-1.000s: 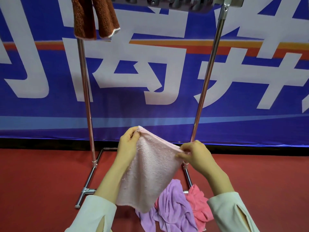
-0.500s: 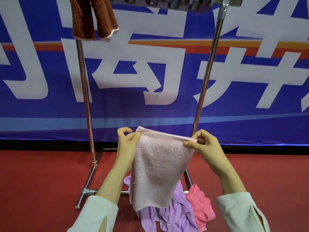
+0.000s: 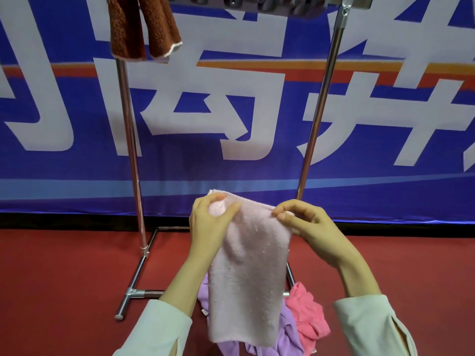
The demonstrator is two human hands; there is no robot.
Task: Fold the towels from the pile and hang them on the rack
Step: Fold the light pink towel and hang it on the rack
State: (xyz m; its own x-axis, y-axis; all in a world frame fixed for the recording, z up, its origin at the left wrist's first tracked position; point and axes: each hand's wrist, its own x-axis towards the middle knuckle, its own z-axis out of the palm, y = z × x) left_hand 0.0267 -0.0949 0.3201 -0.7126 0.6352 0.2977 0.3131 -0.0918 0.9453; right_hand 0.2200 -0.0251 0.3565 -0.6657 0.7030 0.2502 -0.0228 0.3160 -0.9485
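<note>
Both hands are coming closer together, so the pale pink towel [image 3: 248,273] is hanging narrower now. The left hand [image 3: 210,222] is pinching its top left corner, the right hand [image 3: 311,227] its top right. It is hanging over the purple towel [image 3: 289,332] and bright pink towel [image 3: 305,314] on the floor [image 3: 64,278]. A brown towel [image 3: 141,27] is hanging on the rack [image 3: 131,140].

Pale cream long sleeves [image 3: 164,327], slit cuffs.

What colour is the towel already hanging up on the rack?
Reddish brown with a pale trim along its edge, the hanging towel shows best at the top of the head view.
</note>
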